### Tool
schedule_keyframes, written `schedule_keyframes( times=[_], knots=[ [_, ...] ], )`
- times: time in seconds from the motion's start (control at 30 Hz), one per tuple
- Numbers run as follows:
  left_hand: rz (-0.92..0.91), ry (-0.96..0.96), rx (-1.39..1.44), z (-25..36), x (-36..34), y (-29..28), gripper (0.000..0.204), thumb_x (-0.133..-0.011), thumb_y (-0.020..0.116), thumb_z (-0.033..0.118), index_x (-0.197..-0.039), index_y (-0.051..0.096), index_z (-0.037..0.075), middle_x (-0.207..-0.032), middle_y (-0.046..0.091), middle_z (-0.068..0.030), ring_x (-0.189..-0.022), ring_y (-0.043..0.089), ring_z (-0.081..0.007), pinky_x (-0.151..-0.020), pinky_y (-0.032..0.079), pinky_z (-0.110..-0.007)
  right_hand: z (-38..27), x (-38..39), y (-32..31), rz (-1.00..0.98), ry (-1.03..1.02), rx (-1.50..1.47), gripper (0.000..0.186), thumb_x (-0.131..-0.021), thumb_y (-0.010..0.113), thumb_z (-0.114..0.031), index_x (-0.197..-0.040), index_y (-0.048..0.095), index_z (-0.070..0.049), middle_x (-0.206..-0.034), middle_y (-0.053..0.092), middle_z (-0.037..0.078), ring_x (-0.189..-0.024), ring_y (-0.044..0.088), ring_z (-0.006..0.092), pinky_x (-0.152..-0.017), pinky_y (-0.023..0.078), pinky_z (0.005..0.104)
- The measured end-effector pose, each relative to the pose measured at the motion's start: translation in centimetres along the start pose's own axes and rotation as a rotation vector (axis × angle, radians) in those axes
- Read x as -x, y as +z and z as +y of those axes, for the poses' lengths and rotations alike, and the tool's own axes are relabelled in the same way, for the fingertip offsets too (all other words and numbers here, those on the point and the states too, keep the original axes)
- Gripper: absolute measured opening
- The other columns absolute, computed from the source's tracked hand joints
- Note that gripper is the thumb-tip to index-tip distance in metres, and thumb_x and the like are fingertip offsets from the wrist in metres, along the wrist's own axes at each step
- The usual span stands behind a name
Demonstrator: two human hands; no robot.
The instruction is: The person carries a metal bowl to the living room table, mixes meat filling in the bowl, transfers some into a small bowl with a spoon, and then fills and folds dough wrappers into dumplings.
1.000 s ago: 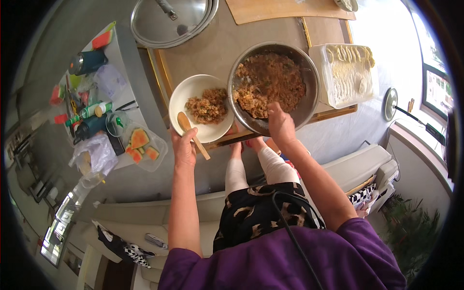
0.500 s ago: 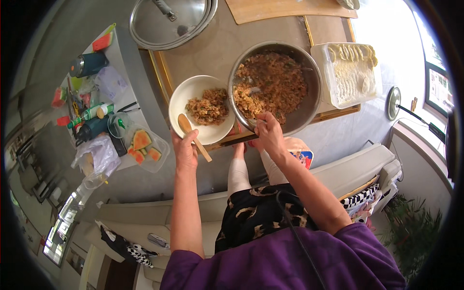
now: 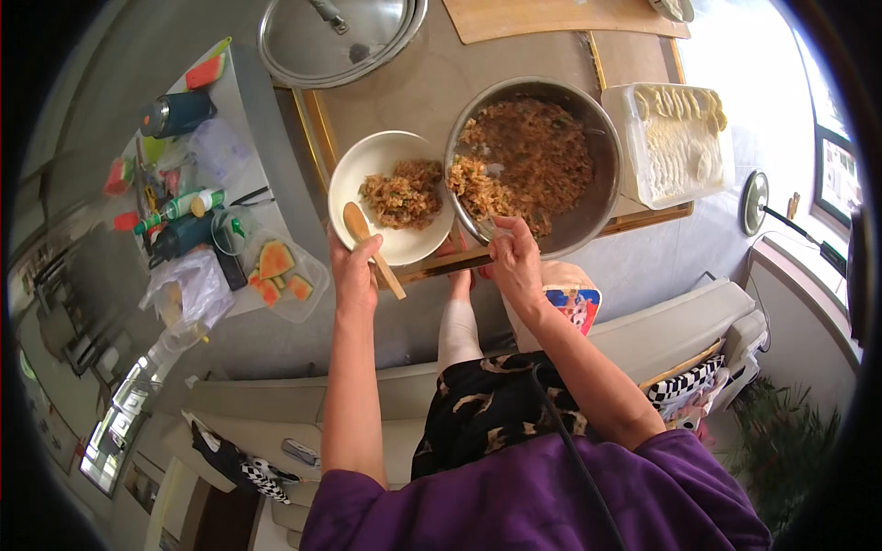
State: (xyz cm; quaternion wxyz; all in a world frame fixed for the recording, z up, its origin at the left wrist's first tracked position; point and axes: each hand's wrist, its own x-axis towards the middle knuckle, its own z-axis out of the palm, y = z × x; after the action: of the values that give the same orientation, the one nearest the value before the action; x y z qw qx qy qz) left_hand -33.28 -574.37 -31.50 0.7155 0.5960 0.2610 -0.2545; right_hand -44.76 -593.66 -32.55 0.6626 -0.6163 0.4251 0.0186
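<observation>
My left hand (image 3: 354,275) grips the near rim of a white bowl (image 3: 367,170) that holds a heap of brown minced filling (image 3: 402,193). The same hand pins a wooden spoon (image 3: 371,246) against the rim. Right beside the white bowl stands a large metal bowl (image 3: 602,188) full of the same filling. My right hand (image 3: 516,262) is closed at its near rim on what looks like a thin metal utensil (image 3: 490,224); its tip is hidden in the food. Both bowls rest on a low wooden table (image 3: 413,83).
A round metal lid (image 3: 340,37) and a wooden board (image 3: 551,16) lie at the table's far side. A white tray of pale dumplings (image 3: 675,138) sits right of the metal bowl. A side table (image 3: 253,101) on the left carries bottles and watermelon slices (image 3: 276,271).
My right hand has drawn back from over the metal bowl's filling to its near rim. My left hand, the white bowl and the wooden spoon stay where they were.
</observation>
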Motion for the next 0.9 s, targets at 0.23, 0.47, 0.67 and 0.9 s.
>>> schedule_keyframes(
  times=[0.23, 0.47, 0.67, 0.9],
  knots=[
    [-0.029, 0.002, 0.006, 0.4, -0.3, 0.0, 0.068, -0.070, 0.061, -0.003, -0.133, 0.034, 0.003, -0.122, 0.048, -0.0108, -0.114, 0.049, -0.0227, -0.096, 0.043, -0.035, -3.8, 2.5, 0.8, -0.024, 0.001, -0.010, 0.016, -0.095, 0.045, -0.008, -0.109, 0.052, -0.003, -0.073, 0.056, 0.006, -0.065, 0.050, 0.0104, -0.061, 0.044, 0.0254],
    [-0.006, 0.041, 0.051, -0.3, -0.3, 0.3, 0.068, -0.070, 0.061, -0.003, -0.133, 0.035, 0.004, -0.123, 0.049, -0.0110, -0.114, 0.050, -0.0234, -0.095, 0.044, -0.035, -5.3, 1.2, 4.2, -0.189, -0.452, 0.832, 0.029, -0.085, 0.052, -0.005, -0.114, 0.053, -0.009, -0.089, 0.060, 0.013, -0.076, 0.063, 0.0300, -0.065, 0.051, 0.0395],
    [0.029, 0.002, 0.135, -1.2, 0.2, -0.1, 0.070, -0.069, 0.060, -0.005, -0.133, 0.035, 0.005, -0.122, 0.050, -0.0108, -0.113, 0.051, -0.0232, -0.095, 0.046, -0.035, -6.1, -0.7, -2.2, 0.058, -0.413, 0.762, 0.018, -0.090, 0.050, -0.011, -0.106, 0.056, -0.007, -0.081, 0.064, 0.017, -0.076, 0.062, 0.0359, -0.062, 0.048, 0.0409],
    [0.025, -0.007, 0.146, -1.6, 0.3, -0.4, 0.071, -0.070, 0.060, -0.006, -0.134, 0.034, 0.006, -0.121, 0.050, -0.0105, -0.111, 0.053, -0.0226, -0.094, 0.047, -0.034, -3.3, -2.4, -3.6, -0.076, -0.024, 1.132, 0.018, -0.090, 0.041, -0.014, -0.105, 0.050, -0.010, -0.081, 0.064, 0.022, -0.079, 0.062, 0.0431, -0.070, 0.047, 0.0521]
  ],
)
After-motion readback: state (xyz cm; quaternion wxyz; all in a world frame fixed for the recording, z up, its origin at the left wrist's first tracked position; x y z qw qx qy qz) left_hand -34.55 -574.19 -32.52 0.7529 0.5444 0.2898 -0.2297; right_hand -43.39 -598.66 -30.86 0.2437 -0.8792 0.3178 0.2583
